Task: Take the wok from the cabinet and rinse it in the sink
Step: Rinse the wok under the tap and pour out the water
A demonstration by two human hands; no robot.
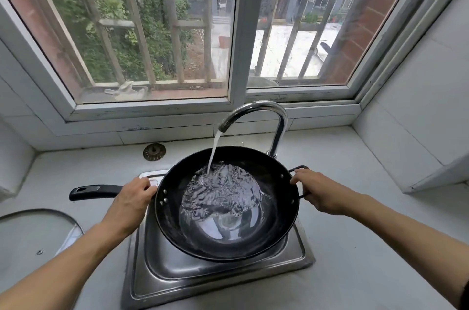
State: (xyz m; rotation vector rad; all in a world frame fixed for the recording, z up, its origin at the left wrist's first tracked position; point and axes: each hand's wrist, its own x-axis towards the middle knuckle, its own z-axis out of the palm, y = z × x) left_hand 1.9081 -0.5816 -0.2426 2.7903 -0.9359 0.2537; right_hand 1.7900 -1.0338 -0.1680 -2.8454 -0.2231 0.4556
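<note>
Black wok [274,223] sits over the steel sink [162,281], under the tap [276,117] at its twelve o'clock, water pooling inside. At nine o'clock the left hand [132,202] curls round the long handle [94,191]; at three o'clock the right hand [317,189] grips the small loop handle [299,168]

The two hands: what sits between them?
In the head view, the black wok, holding water, lies between the left hand on its long handle and the right hand on its loop handle.
</note>
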